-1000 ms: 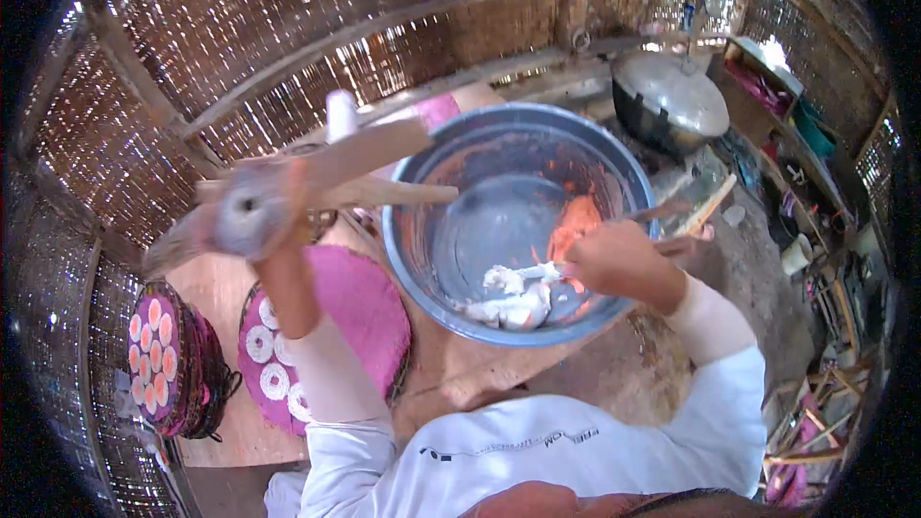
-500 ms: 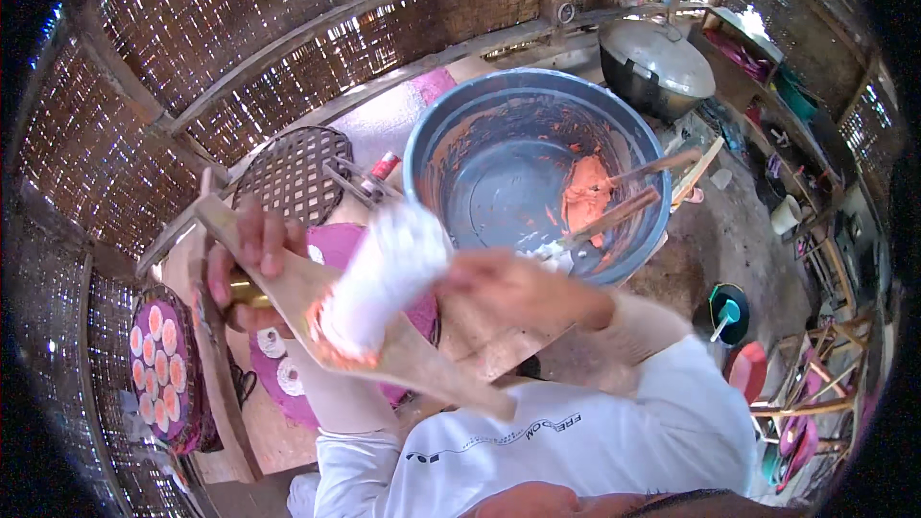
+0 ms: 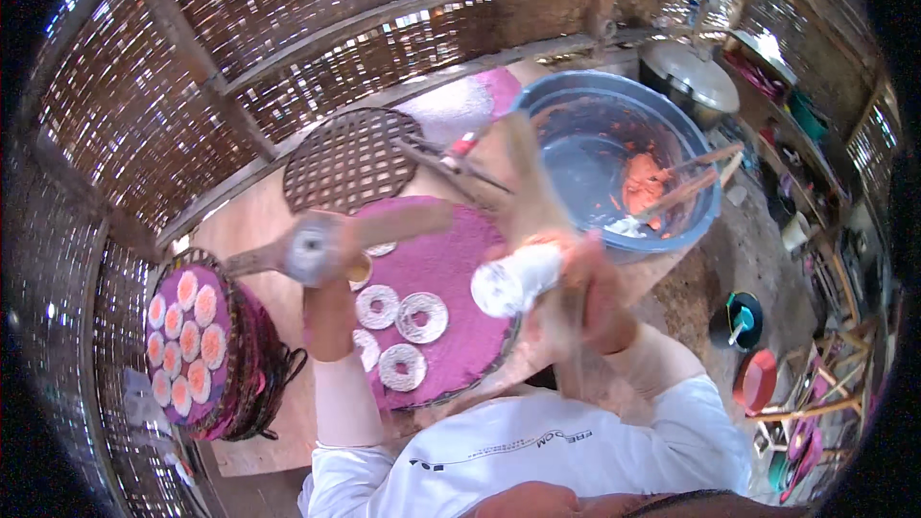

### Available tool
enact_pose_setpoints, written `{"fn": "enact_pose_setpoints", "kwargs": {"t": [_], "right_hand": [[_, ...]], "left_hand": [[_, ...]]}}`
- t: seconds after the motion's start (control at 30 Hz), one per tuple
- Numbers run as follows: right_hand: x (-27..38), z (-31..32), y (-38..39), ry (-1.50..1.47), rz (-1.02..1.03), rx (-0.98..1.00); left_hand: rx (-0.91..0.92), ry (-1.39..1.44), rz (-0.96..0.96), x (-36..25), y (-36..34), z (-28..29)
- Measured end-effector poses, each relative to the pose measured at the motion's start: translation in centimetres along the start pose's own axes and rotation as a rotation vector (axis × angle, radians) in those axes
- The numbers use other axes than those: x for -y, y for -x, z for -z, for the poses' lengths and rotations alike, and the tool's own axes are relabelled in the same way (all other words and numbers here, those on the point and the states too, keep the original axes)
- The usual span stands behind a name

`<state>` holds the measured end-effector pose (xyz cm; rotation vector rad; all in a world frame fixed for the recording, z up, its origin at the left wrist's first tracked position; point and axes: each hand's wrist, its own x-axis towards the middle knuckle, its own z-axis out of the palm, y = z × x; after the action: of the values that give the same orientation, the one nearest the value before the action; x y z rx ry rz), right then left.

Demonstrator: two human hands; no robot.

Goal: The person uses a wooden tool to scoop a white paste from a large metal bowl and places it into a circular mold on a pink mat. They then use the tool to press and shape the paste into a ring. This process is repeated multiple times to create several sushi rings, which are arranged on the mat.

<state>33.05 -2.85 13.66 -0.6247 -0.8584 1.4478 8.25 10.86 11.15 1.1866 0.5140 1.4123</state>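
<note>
My left hand (image 3: 331, 312), blurred, grips a wooden bar (image 3: 398, 223) with a round grey piece, holed in the middle, at its centre. Yellow metal shows beside that hand. My right hand (image 3: 597, 293) is wrapped round a white cylinder (image 3: 518, 278), which seems joined to a second, motion-smeared wooden bar (image 3: 530, 168). Orange paste shows near the cylinder's base. Between and below my hands lies a round purple cloth-covered tray (image 3: 470, 355) carrying several white dough rings (image 3: 422, 317). Some rings are partly hidden by my left arm.
A blue basin (image 3: 715, 206) holds orange paste (image 3: 645, 184) and wooden-handled tools. Stacked round trays (image 3: 264, 364) at left carry orange-topped discs (image 3: 190, 337). A dark lattice tray (image 3: 350, 158) and metal tool (image 3: 451, 161) lie beyond. A lidded pot (image 3: 686, 77) stands at back right.
My hands have moved apart. The bar with the white cylinder has passed from my left hand to my right, while the left keeps the other bar. The view has shifted, showing more dough rings.
</note>
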Motion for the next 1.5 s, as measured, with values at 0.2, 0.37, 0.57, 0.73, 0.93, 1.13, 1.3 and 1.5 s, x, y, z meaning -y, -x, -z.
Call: {"fn": "enact_pose_setpoints", "kwargs": {"t": [0.2,0.37,0.57,0.73,0.93,1.13,1.3,1.5], "right_hand": [[1.1,-2.3,-1.7,0.528,0.037,-0.061],[2.9,-4.1,-3.8,1.196,0.496,0.268],[2.2,-5.3,-4.5,1.198,0.346,0.488],[-2.0,-4.1,-2.9,1.138,0.308,0.499],[-2.9,-2.8,-4.7,0.917,0.026,0.456],[-0.2,-0.3,-7.8,0.467,-0.759,0.481],[0.6,-0.5,-9.4,0.590,-0.730,0.507],[-1.9,2.8,-11.4,0.671,-0.944,0.546]], "left_hand": [[0.214,-0.855,-0.325,-1.2,2.9,-2.8],[0.255,-1.156,-0.203,-4.6,3.9,-3.0],[0.275,-1.187,-0.084,-4.9,6.1,-4.1],[0.303,-1.250,0.092,-2.6,8.4,-5.1],[0.302,-1.020,0.273,1.3,7.6,-2.8],[0.391,-0.895,0.101,-1.4,0.7,-0.6],[0.430,0.362,0.048,-1.8,-5.2,3.9],[0.547,1.034,-0.093,2.8,-6.8,5.0]]}}
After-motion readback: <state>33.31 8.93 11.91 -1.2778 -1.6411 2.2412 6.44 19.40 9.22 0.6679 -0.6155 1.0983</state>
